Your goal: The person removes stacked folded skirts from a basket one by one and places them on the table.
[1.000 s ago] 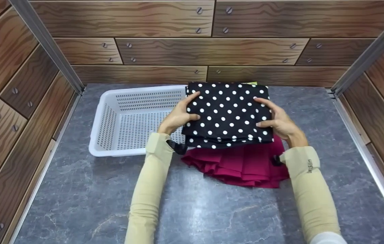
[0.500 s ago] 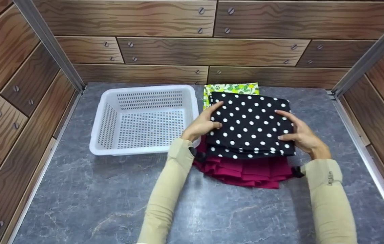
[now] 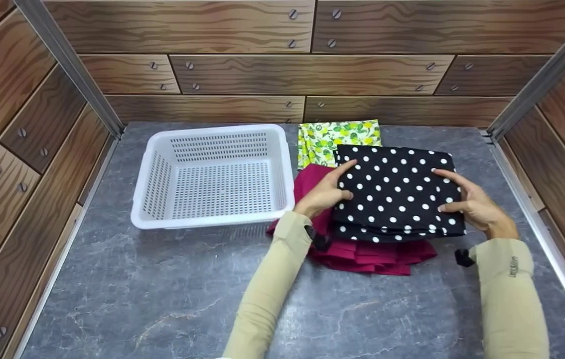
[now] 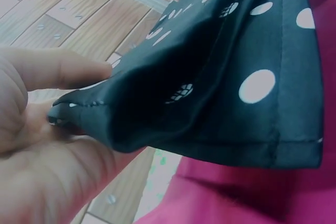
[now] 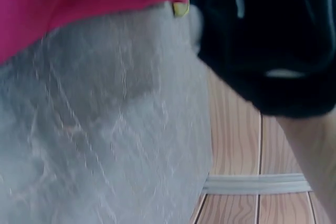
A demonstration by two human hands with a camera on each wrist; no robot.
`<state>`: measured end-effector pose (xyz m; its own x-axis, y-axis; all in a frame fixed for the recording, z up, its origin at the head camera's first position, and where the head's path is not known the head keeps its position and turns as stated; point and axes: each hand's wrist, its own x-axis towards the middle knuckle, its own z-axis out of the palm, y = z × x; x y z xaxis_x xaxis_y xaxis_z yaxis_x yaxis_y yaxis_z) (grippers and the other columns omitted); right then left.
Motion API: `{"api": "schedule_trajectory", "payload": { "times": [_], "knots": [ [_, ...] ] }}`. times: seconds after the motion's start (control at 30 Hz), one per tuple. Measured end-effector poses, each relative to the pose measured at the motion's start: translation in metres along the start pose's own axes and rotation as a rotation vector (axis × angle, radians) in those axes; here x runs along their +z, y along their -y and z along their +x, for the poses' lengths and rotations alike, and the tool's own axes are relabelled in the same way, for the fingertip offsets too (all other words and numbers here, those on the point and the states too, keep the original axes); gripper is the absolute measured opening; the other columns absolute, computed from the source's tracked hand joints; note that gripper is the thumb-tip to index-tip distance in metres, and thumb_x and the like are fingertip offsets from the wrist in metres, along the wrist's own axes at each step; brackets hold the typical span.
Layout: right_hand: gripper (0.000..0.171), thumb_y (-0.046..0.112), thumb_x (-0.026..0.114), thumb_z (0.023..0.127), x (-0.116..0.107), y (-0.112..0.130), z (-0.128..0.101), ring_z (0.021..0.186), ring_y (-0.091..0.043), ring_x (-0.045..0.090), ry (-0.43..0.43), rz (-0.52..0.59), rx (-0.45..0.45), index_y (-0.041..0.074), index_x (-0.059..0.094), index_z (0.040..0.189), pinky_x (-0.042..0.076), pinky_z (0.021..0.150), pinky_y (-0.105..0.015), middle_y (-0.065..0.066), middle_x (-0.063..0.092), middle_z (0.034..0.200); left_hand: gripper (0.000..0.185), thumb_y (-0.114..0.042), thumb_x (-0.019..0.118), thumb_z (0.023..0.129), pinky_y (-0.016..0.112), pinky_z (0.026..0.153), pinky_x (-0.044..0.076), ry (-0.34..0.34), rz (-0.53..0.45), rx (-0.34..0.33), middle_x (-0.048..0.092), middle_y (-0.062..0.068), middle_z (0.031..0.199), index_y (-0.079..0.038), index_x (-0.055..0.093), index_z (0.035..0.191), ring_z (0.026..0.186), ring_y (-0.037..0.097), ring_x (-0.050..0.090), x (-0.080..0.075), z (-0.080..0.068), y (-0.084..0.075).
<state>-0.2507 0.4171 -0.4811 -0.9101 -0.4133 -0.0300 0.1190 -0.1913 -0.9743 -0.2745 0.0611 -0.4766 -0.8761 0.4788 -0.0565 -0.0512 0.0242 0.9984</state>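
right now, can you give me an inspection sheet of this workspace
surface: grey marbled tabletop.
job's things: folded black polka-dot cloth, partly over a folded magenta cloth.
clutter: white perforated basket, nothing in it; green lemon-print cloth behind the stack.
hands: left hand pinches the polka-dot cloth's left edge; right hand grips its right edge.
cables: nothing seen.
surroundings: wood-grain panel walls with screws and metal corner rails.
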Motion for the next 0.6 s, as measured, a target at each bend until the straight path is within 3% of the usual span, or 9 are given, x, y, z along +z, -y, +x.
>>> {"api": "schedule_trajectory", "payload": {
  "times": [0.3,0.43,0.5,0.6],
  "knots": [
    [0.088,-0.036,0.05,0.074,-0.018,0.001,-0.013,0.097,-0.02,0.069,-0.054,-0.062,0.017,0.016,0.057,0.145,0.06,0.076,-0.036,-0.003,0.065,0.119,0.091,0.018,0.064,0.08,0.036,0.111,0.038,0.017,-0.021,0.031,0.033,0.011,0.161,-0.019,0.038,0.158,0.137,0.023,0.041,0.022,0.006,0.016],
    [0.087,-0.033,0.054,0.075,-0.026,0.001,-0.019,0.093,-0.018,0.068,-0.108,-0.132,0.085,0.021,0.06,0.143,0.06,0.073,-0.035,0.0,0.064,0.117,0.089,0.018,0.064,0.08,0.031,0.108,0.037,0.015,-0.038,0.025,0.033,0.007,0.161,-0.019,0.04,0.157,0.138,0.019,0.038,0.035,0.009,0.023],
    [0.086,-0.031,0.057,0.076,-0.03,0.003,-0.022,0.09,-0.018,0.068,-0.145,-0.167,0.126,0.024,0.061,0.141,0.06,0.071,-0.034,0.002,0.064,0.115,0.086,0.016,0.065,0.081,0.032,0.1,0.045,0.01,-0.041,0.024,0.035,0.004,0.159,-0.019,0.043,0.156,0.134,0.017,0.041,0.043,0.01,0.025],
    [0.085,-0.029,0.06,0.076,-0.037,0.008,-0.026,0.088,-0.015,0.067,-0.202,-0.221,0.178,0.029,0.064,0.138,0.06,0.069,-0.032,0.006,0.063,0.111,0.08,0.01,0.069,0.083,0.03,0.096,0.045,0.013,-0.044,0.031,0.038,0.001,0.157,-0.019,0.046,0.154,0.13,0.012,0.042,0.054,0.012,0.026]
  ]
}}
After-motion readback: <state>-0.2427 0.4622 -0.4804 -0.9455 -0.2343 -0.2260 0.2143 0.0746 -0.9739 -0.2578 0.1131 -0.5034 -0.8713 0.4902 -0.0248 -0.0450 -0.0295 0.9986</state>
